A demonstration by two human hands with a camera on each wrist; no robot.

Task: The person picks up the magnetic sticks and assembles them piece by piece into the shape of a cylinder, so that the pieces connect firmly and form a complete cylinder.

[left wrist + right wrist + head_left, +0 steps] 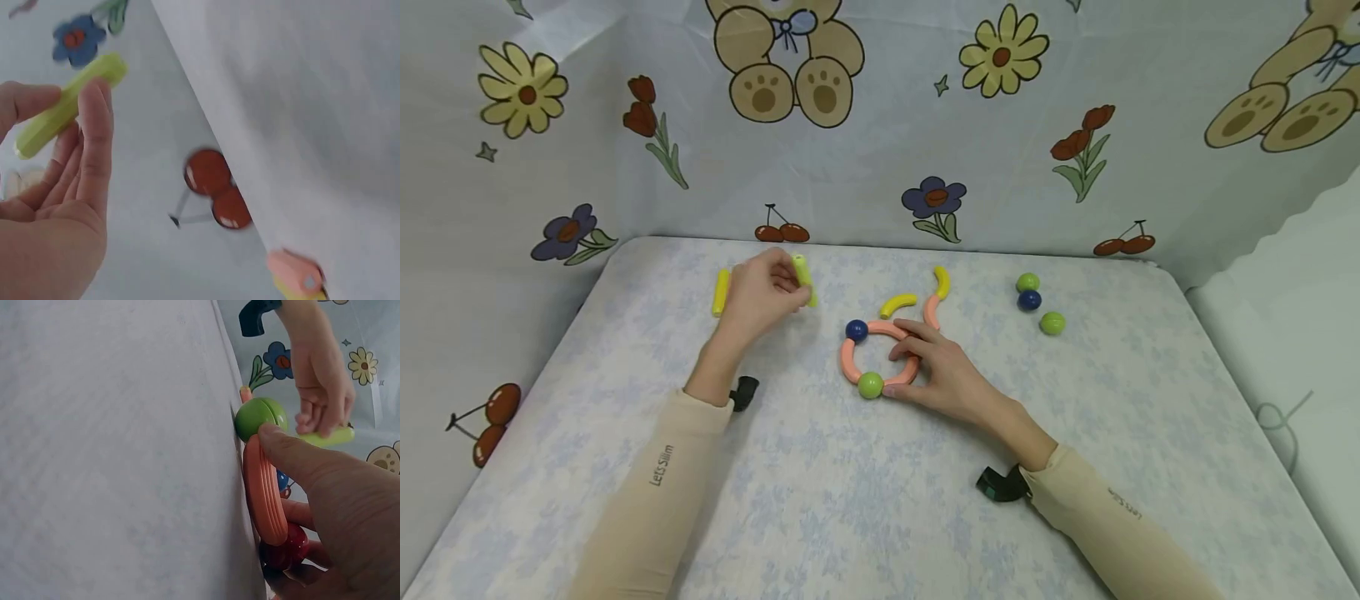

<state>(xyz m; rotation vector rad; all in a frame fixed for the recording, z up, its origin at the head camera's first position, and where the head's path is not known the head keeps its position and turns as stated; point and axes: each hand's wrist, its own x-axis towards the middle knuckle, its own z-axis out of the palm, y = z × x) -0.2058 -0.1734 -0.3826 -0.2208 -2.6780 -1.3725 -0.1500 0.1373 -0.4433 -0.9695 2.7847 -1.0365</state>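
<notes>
Pinching the yellow-green stick [802,272] between thumb and fingers, the left hand [762,292] holds it up over the far left part of the table [820,500], well apart from the ring [847,360]. The right hand [953,373] grips the ring's right side, thumb by the green ball [870,385], fingers curled about the red ball [295,545]. Squeezing too hard there could pop a joint apart, as the ring is made of short segments. The stick, held by fingertips alone, could twist or slip. Sliding the ring farther might knock the yellow curved piece [898,305] away.
</notes>
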